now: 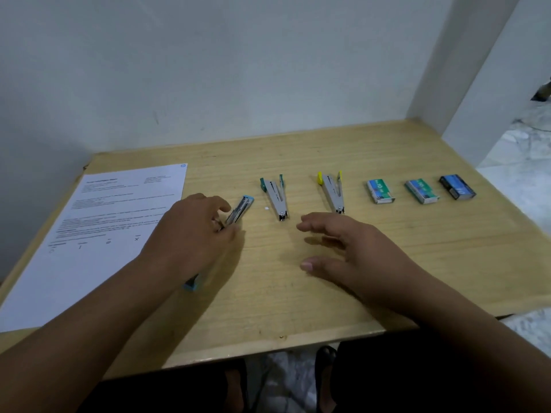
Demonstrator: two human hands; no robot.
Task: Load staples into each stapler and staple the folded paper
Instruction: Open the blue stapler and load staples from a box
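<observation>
Three small staplers lie opened on the wooden table point(298, 308). My left hand point(190, 234) grips the light blue stapler point(240, 210); its metal arm sticks out past my fingers and a blue end point(192, 284) shows under my wrist. The teal stapler point(275, 195) and the yellow stapler point(332, 190) lie spread in a V beyond my hands. My right hand point(351, 248) hovers over the table with relaxed fingers, holding nothing, just short of the yellow stapler. A printed sheet of paper point(98, 231) lies flat at the left. Three staple boxes sit at the right.
Two green staple boxes point(381, 190) point(422, 190) and a dark blue one point(457, 186) stand in a row at the right. A small white speck point(267, 208) lies near the teal stapler. A white wall runs behind the table, with a pillar at the back right corner.
</observation>
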